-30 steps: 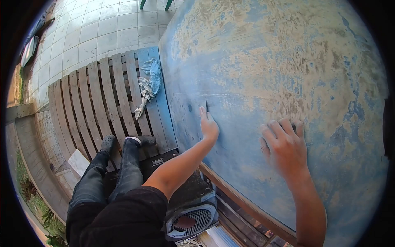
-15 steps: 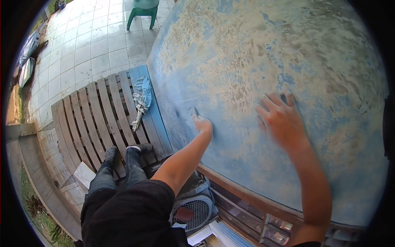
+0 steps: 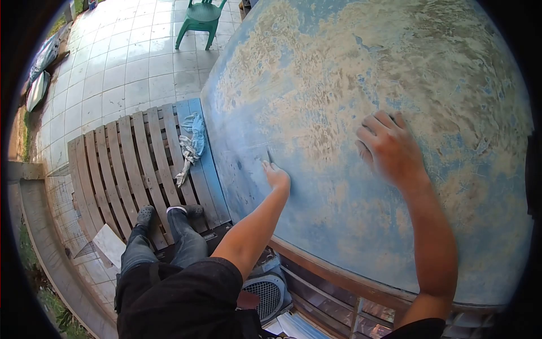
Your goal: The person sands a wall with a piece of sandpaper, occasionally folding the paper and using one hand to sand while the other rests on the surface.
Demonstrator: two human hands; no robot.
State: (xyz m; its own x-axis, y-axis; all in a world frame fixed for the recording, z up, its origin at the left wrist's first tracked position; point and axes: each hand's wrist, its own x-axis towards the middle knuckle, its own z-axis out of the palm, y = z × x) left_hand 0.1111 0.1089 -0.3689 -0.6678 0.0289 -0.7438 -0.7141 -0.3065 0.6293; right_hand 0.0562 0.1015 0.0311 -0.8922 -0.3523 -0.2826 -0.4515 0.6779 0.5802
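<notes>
A broad wall [image 3: 339, 214] with worn blue paint and patchy beige filler takes up the right side of the view. My right hand [image 3: 389, 148] presses on it, fingers bent and close together. Anything beneath that palm is hidden. Lower on the wall and to the left is my left hand [image 3: 276, 175], its fingers partly closed against the surface. A thin dark sliver [image 3: 270, 155] shows at its fingertips, too small to name.
My feet stand on a slatted wooden pallet [image 3: 135, 164], where a blue and white cloth [image 3: 192, 147] lies. A green plastic chair [image 3: 201, 20] stands on the tiles. A round-grilled unit [image 3: 268, 296] and a wooden-framed louvred window [image 3: 339, 288] are below the wall.
My right hand has shifted slightly right on the wall, and its fingers are drawn closer together. The left hand stays almost in place. The head view has tilted a little.
</notes>
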